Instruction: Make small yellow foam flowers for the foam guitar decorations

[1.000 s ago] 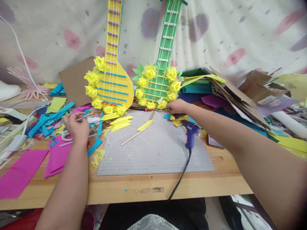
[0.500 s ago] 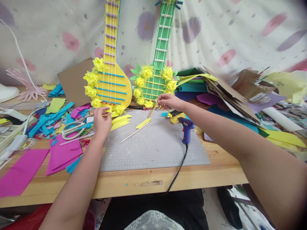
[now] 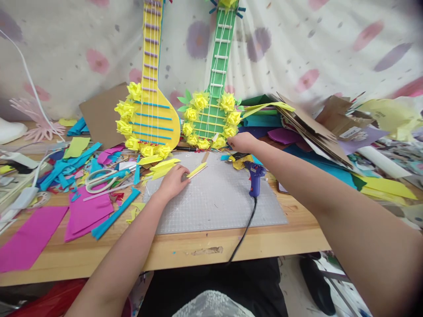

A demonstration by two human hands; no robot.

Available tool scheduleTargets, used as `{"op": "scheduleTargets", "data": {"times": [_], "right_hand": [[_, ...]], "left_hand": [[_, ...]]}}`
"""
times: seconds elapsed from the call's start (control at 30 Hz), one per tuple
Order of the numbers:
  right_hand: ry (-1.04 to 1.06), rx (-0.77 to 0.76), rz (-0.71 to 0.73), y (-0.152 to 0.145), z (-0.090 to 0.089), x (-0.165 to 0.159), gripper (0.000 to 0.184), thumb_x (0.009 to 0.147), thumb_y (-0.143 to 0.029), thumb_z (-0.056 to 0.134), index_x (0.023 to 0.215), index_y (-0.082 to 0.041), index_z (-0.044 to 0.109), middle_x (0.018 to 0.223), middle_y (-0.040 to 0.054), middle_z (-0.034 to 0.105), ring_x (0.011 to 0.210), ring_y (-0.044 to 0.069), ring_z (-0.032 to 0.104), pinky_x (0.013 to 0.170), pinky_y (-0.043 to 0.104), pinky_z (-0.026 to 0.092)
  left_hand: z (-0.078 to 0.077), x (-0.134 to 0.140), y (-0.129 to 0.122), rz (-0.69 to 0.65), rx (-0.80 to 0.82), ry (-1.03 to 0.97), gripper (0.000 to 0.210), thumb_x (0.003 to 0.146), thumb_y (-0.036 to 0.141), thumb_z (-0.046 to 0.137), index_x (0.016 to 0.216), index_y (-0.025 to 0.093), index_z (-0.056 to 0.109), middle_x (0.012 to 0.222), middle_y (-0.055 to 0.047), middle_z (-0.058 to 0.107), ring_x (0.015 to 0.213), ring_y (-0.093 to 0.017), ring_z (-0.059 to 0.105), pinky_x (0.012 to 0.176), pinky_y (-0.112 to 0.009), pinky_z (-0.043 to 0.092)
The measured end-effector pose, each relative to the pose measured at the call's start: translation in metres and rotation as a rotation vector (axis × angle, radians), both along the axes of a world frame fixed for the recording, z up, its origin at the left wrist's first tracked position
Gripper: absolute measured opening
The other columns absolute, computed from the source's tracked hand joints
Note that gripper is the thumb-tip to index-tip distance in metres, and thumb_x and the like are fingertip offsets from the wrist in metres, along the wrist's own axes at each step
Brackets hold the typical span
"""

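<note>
Yel. paper strip [image 3: 197, 169], grn. guitar [image 3: 211, 118], yel. guitar [image 3: 167, 113], gry gridded mat [image 3: 214, 202], flwr-print curtain [image 3: 291, 48]

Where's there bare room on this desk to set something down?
Mostly bare: the cutting mat between your left hand and glue gun, and the desk edge in front of it. Crowded: left, with magenta paper and blue strips; back right, with stacked cardboard.
</note>
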State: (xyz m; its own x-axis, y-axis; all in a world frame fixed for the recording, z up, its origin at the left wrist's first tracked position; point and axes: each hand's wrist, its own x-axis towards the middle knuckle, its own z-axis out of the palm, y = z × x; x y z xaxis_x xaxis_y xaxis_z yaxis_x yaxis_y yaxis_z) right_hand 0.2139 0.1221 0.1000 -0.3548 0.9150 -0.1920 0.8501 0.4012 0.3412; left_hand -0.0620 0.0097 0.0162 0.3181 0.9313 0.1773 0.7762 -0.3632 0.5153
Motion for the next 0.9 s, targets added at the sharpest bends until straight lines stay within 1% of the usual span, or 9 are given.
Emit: {"op": "scheduleTargets", "data": {"times": [0.1, 0.2, 0.3, 0.37, 0.43, 0.53, 0.7, 0.8, 0.9], "right_hand": [[-0.035, -0.075, -0.024, 0.007, -0.007, -0.004, 0.035, 0.078, -0.033, 0.047, 0.110, -0.019, 0.056, 0.098, 0.0127, 0.064, 0.087, 0.023, 0.059, 0.064, 0.027, 0.036], [0.006, -0.066, -0.035, 0.006, -0.002, -0.017, 0.046, 0.077, -0.040, 0.050, 0.118, -0.020, 0.051, 0.102, 0.0119, 0.064, 0.091, 0.023, 0.058, 0.066, 0.027, 0.037], [0.089, -0.077, 0.035, -0.008, 0.002, -0.039, 0.041, 0.076, -0.035, 0.051, 0.115, -0.024, 0.054, 0.103, 0.0078, 0.064, 0.091, 0.021, 0.058, 0.068, 0.026, 0.037], [0.150, -0.100, 0.105, -0.024, -0.001, -0.056, 0.037, 0.076, -0.034, 0.051, 0.111, -0.025, 0.057, 0.102, 0.0061, 0.065, 0.090, 0.021, 0.058, 0.066, 0.026, 0.037], [0.215, -0.111, 0.127, -0.041, -0.011, -0.071, 0.030, 0.077, -0.034, 0.047, 0.102, -0.024, 0.061, 0.097, 0.0064, 0.066, 0.089, 0.022, 0.059, 0.064, 0.026, 0.037], [0.328, -0.099, 0.119, -0.063, -0.029, -0.085, 0.025, 0.079, -0.029, 0.044, 0.093, -0.023, 0.063, 0.097, 0.0066, 0.066, 0.088, 0.021, 0.059, 0.064, 0.026, 0.037], [0.541, -0.183, 0.099, -0.085, -0.053, -0.093, 0.029, 0.078, -0.042, 0.049, 0.098, -0.024, 0.060, 0.091, 0.0032, 0.067, 0.080, 0.018, 0.060, 0.063, 0.024, 0.037], [0.654, -0.093, -0.020, -0.095, -0.060, -0.101, 0.036, 0.083, -0.045, 0.041, 0.110, -0.025, 0.055, 0.090, 0.0045, 0.068, 0.082, 0.018, 0.061, 0.066, 0.025, 0.039], [0.796, 0.004, -0.134, -0.102, -0.067, -0.110, 0.040, 0.088, -0.046, 0.029, 0.111, -0.024, 0.054, 0.093, 0.0054, 0.067, 0.085, 0.018, 0.061, 0.071, 0.026, 0.041]], "left_hand": [[-0.001, -0.006, 0.001, 0.030, -0.019, -0.009, 0.017, 0.072, 0.021, 0.056, 0.089, 0.018, 0.058, 0.095, -0.004, 0.057, 0.083, -0.016, 0.056, 0.077, -0.030, 0.045], [0.001, -0.009, 0.001, 0.077, -0.037, -0.003, 0.027, 0.072, 0.016, 0.054, 0.099, 0.018, 0.056, 0.091, -0.004, 0.061, 0.083, -0.016, 0.057, 0.077, -0.030, 0.044], [0.004, -0.007, 0.000, 0.118, -0.031, 0.047, 0.037, 0.074, 0.011, 0.047, 0.110, 0.020, 0.051, 0.092, -0.004, 0.065, 0.087, -0.018, 0.058, 0.076, -0.031, 0.044], [0.006, -0.005, -0.003, 0.155, -0.019, 0.092, 0.041, 0.075, 0.009, 0.042, 0.113, 0.021, 0.050, 0.092, -0.003, 0.066, 0.089, -0.019, 0.059, 0.076, -0.032, 0.043], [0.008, -0.004, -0.006, 0.181, 0.003, 0.132, 0.041, 0.074, 0.008, 0.041, 0.111, 0.021, 0.052, 0.092, -0.004, 0.066, 0.090, -0.020, 0.058, 0.075, -0.032, 0.043], [0.007, -0.006, -0.010, 0.162, 0.067, 0.175, 0.029, 0.075, 0.015, 0.045, 0.100, 0.020, 0.057, 0.093, -0.005, 0.064, 0.092, -0.021, 0.056, 0.076, -0.032, 0.043], [0.005, -0.009, -0.013, 0.074, 0.066, 0.252, 0.014, 0.079, 0.022, 0.046, 0.082, 0.020, 0.059, 0.089, -0.006, 0.061, 0.089, -0.021, 0.054, 0.076, -0.033, 0.041], [0.005, -0.001, -0.013, 0.147, 0.135, 0.252, 0.018, 0.082, 0.021, 0.041, 0.085, 0.018, 0.058, 0.090, -0.009, 0.059, 0.090, -0.023, 0.052, 0.079, -0.035, 0.040], [0.007, 0.014, -0.015, 0.238, 0.216, 0.187, 0.021, 0.085, 0.022, 0.037, 0.089, 0.016, 0.056, 0.092, -0.011, 0.057, 0.091, -0.023, 0.050, 0.082, -0.036, 0.039]]}}
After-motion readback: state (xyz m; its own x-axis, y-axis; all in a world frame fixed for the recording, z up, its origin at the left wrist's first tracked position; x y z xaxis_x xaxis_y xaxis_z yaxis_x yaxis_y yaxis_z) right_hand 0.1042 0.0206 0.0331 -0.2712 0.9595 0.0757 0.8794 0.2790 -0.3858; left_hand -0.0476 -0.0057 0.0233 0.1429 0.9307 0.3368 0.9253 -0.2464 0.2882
